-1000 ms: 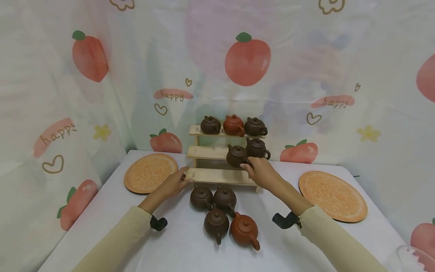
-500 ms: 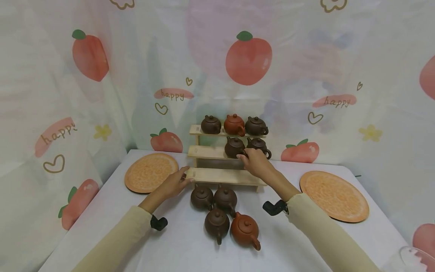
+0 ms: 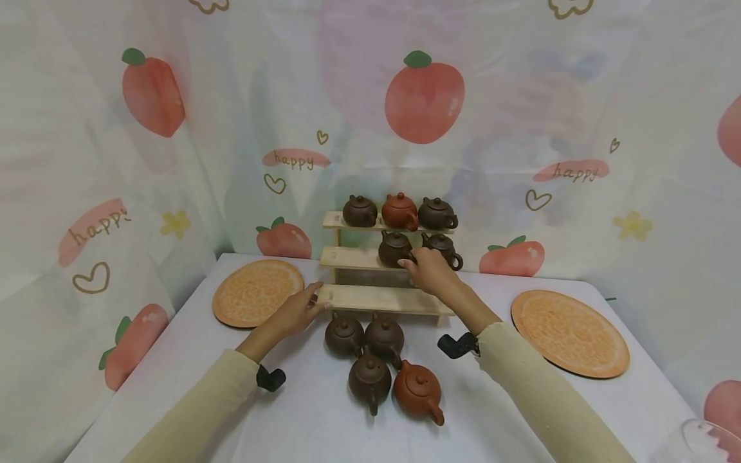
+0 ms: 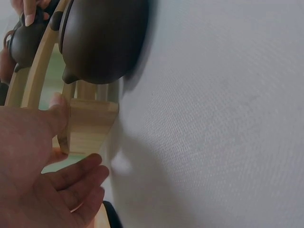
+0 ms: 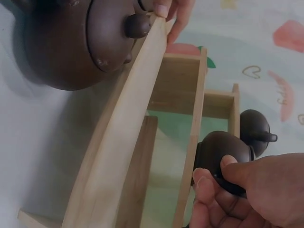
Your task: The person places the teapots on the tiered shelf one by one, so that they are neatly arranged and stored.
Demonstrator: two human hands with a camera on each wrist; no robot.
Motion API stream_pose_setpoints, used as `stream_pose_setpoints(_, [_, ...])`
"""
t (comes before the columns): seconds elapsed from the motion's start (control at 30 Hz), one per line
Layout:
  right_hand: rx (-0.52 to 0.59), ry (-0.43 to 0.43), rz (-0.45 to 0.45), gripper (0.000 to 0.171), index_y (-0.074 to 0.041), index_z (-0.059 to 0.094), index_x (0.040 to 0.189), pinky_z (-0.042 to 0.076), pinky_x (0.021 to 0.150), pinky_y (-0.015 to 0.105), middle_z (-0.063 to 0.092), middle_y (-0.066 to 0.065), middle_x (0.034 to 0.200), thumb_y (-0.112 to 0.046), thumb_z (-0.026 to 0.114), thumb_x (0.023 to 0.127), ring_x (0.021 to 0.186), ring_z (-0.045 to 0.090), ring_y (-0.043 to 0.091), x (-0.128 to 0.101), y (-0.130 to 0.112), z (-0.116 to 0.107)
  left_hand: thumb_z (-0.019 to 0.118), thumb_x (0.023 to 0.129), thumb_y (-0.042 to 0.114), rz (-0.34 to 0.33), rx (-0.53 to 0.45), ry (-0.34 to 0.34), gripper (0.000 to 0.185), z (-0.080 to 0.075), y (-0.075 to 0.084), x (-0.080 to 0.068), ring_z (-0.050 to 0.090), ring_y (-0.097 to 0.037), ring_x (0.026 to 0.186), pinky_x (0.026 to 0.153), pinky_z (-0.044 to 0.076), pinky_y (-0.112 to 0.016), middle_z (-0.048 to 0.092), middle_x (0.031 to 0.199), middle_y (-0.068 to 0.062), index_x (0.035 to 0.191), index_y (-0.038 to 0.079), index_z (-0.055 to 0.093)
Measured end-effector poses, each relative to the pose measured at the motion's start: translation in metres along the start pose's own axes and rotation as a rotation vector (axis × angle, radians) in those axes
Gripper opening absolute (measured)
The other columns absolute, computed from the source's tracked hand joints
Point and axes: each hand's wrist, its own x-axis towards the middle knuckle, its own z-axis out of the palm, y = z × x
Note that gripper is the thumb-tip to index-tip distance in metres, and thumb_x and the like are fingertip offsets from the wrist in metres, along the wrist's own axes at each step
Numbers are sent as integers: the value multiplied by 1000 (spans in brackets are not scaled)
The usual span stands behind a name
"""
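My right hand (image 3: 434, 274) pinches the handle of a dark brown teapot (image 3: 395, 248), which sits at the middle step of a three-step wooden stand (image 3: 379, 298). Thumb and curled fingers meet at that handle in the right wrist view. Just right of it on the same step is another dark teapot (image 3: 440, 247), partly hidden behind my hand. My left hand (image 3: 294, 315) grips the left end of the lowest step, thumb (image 4: 58, 107) above and a finger below, the other fingers loosely extended. Two dark teapots and one reddish teapot (image 3: 399, 211) line the top step.
Before the stand, several teapots are grouped on the white cloth: dark ones (image 3: 369, 381) and a reddish one (image 3: 417, 390). Round orange mats lie left (image 3: 257, 294) and right (image 3: 570, 333). A clear container (image 3: 695, 444) shows at the lower right corner. Fruit-print cloth hangs behind.
My right hand has lifted the dark teapot from in front of the middle step up onto it, then shifted it left, apart from its neighbour. The left hand keeps its hold.
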Motion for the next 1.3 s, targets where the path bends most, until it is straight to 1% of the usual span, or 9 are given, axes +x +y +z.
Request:
stream_pose_setpoints(0.2, [6, -18, 32, 35, 3, 70, 105, 54, 68, 39, 72, 10, 74, -29, 57, 112, 66, 67, 22, 1, -2, -2, 59, 111, 32, 8, -2, 5, 65, 0, -1, 0, 64, -42, 125, 105, 52, -56, 63, 137, -31, 161, -2, 35])
stream_pose_setpoints(0.37, [1, -9, 48, 35, 0, 68, 98, 55, 71, 41, 73, 9, 75, -31, 58, 111, 69, 68, 24, 0, -2, -2, 59, 110, 31, 18, 7, 7, 65, 1, -1, 1, 65, -42, 123, 103, 53, -56, 63, 135, -30, 160, -3, 35])
stream_pose_setpoints(0.47, [-22, 16, 25, 36, -1, 68, 92, 53, 71, 42, 69, 9, 74, -32, 61, 109, 71, 66, 26, -3, 0, -3, 59, 110, 31, 16, 3, 6, 65, 1, 1, 1, 64, -42, 123, 103, 52, -56, 63, 135, -31, 160, -3, 35])
stream_pose_setpoints(0.6, [-33, 27, -9, 37, 0, 70, 86, 47, 62, 36, 65, 10, 71, -30, 65, 107, 65, 60, 23, -14, 5, -5, 60, 110, 31, 13, 3, 6, 65, 1, 1, 1, 64, -42, 124, 104, 52, -56, 63, 135, -31, 160, -3, 35])
stream_pose_setpoints(0.73, [-4, -19, -27, 35, 2, 75, 92, 48, 57, 33, 70, 11, 70, -28, 65, 107, 60, 63, 18, -33, 12, -7, 60, 110, 31, 11, 3, 12, 65, 1, 0, 1, 65, -42, 124, 104, 52, -56, 64, 135, -31, 160, -3, 35])
stream_pose_setpoints(0.83, [-19, -46, -39, 37, 3, 75, 98, 51, 61, 36, 69, 9, 72, -31, 65, 107, 63, 63, 17, -53, 18, -6, 59, 110, 31, 11, 3, 11, 65, 1, 0, 1, 65, -42, 124, 104, 52, -56, 64, 135, -31, 160, -3, 35])
stream_pose_setpoints(0.97, [-26, -91, -27, 37, -1, 73, 98, 51, 63, 36, 66, 3, 68, -36, 65, 106, 63, 61, 16, -86, 23, -2, 60, 110, 30, 18, 6, 12, 65, 3, 1, 0, 65, -42, 123, 103, 53, -56, 65, 133, -31, 160, -4, 36])
stream_pose_setpoints(1.13, [9, -153, 35, 39, -7, 72, 95, 47, 60, 33, 61, -1, 67, -45, 66, 104, 64, 56, 14, -128, 20, 8, 60, 110, 30, 25, 8, 11, 65, 3, 2, 0, 65, -42, 124, 104, 52, -56, 64, 133, -31, 160, -4, 35])
stream_pose_setpoints(1.3, [21, -198, 105, 50, -10, 70, 92, 45, 59, 34, 59, 0, 69, -59, 66, 99, 66, 54, 16, -161, 14, 23, 59, 110, 31, 23, 13, 13, 65, 2, 1, 0, 65, -43, 124, 105, 52, -57, 64, 134, -31, 160, -4, 36])
